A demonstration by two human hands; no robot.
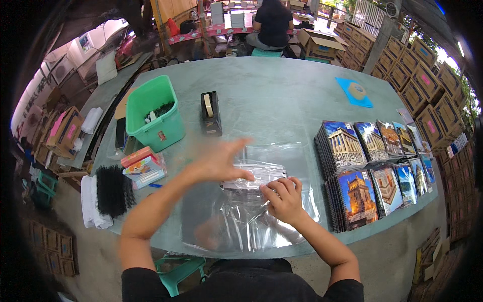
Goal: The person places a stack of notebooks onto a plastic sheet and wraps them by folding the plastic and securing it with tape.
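Observation:
In front of me lies a small stack of white pieces (259,173) wrapped in transparent plastic. More loose plastic sheeting (246,226) spreads under and in front of it, shiny and wrinkled. My left hand (214,163) is over the stack's left side, fingers spread and partly blurred, the thumb reaching toward its top. At the stack's right end, my right hand (283,200) has its fingers curled onto the plastic wrap, pinching its edge. What lies inside the wrap is hard to make out through the glare.
Spiral notebooks (345,146) with photo covers stand in piles at right. A black tape dispenser (210,113) and green bin (156,123) sit farther left, near black binding coils (113,190). A tape roll (356,90) rests on blue sheets. Behind the table, a person (273,25) sits.

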